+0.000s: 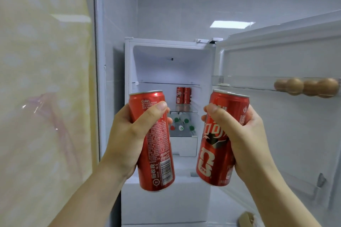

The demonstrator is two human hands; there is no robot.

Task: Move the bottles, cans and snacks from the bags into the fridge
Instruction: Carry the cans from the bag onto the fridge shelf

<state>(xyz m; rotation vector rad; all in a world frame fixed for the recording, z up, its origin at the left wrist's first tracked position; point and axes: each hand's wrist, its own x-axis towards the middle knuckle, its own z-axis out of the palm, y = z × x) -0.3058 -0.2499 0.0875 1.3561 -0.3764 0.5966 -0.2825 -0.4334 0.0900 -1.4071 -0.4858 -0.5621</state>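
My left hand [129,134] grips a tall red cola can [158,160], held upright in front of the open white fridge [127,72]. My right hand [245,134] grips a second red cola can [215,155], tilted slightly. Inside the fridge, two more red cans [183,95] stand at the back of the middle glass shelf. Below them, several white bottles with green and red caps [181,123] fill the lower shelf. The top shelf space holds nothing.
The fridge door [276,134] stands open to the right, with several brown eggs [306,86] in its upper clear rack. A yellow patterned curtain [42,79] hangs at the left. A brown object [246,218] lies low by the door.
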